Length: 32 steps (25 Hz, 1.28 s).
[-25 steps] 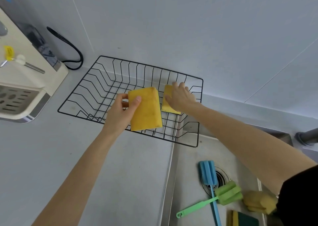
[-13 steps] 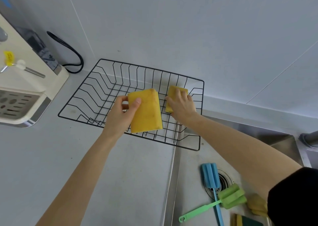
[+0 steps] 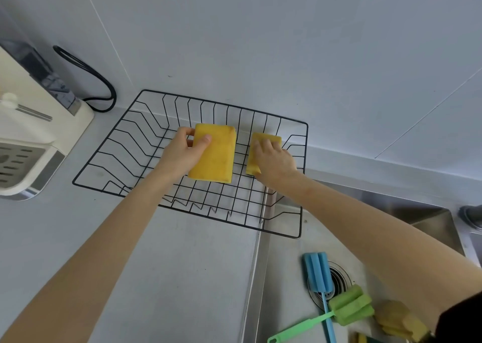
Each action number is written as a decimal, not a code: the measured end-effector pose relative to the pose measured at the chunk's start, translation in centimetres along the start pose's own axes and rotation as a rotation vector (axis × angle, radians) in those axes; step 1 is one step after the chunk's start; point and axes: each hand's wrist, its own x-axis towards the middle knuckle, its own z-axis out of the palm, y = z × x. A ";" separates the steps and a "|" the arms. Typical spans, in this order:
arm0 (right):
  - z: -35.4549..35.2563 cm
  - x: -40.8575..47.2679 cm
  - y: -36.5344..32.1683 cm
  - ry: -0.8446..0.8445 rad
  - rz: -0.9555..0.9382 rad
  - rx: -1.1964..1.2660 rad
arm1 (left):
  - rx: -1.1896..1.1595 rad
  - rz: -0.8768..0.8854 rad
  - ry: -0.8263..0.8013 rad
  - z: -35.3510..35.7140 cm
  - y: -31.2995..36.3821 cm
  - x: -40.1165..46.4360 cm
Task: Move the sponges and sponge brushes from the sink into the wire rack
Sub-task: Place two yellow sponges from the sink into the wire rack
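A black wire rack (image 3: pixel 117 157) sits on the counter beside the sink (image 3: pixel 287 277). My left hand (image 3: pixel 182 154) grips a large yellow sponge (image 3: pixel 216 157) low over the rack's middle. My right hand (image 3: pixel 273 160) rests on a smaller yellow sponge (image 3: pixel 257 144) lying in the rack's right part, fingers over it. In the sink lie a blue sponge brush (image 3: pixel 317 272), a green sponge brush (image 3: pixel 349 308), a yellow sponge (image 3: pixel 396 319) partly hidden by my right arm, and a green-and-yellow sponge (image 3: pixel 362 338) at the bottom edge.
A cream appliance (image 3: pixel 31 139) with a black cable (image 3: pixel 88 76) stands at the left. The wall rises right behind the rack. A faucet base (image 3: pixel 472 216) is at the far right. The sink drain (image 3: pixel 336 277) lies under the blue brush.
Both hands have moved forward and down into the rack with their sponges. The smaller sponge now lies lower in the rack's right part.
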 end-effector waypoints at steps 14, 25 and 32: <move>-0.3 0.4 1.2 0.006 -0.043 0.079 | 0.191 -0.020 -0.120 5.1 -1.0 6.4; -0.1 0.3 1.5 0.019 -0.040 0.097 | 0.555 0.201 -0.250 5.8 -2.0 4.9; 0.3 0.6 1.3 0.025 -0.037 0.093 | 0.571 0.238 -0.218 6.0 -1.8 4.9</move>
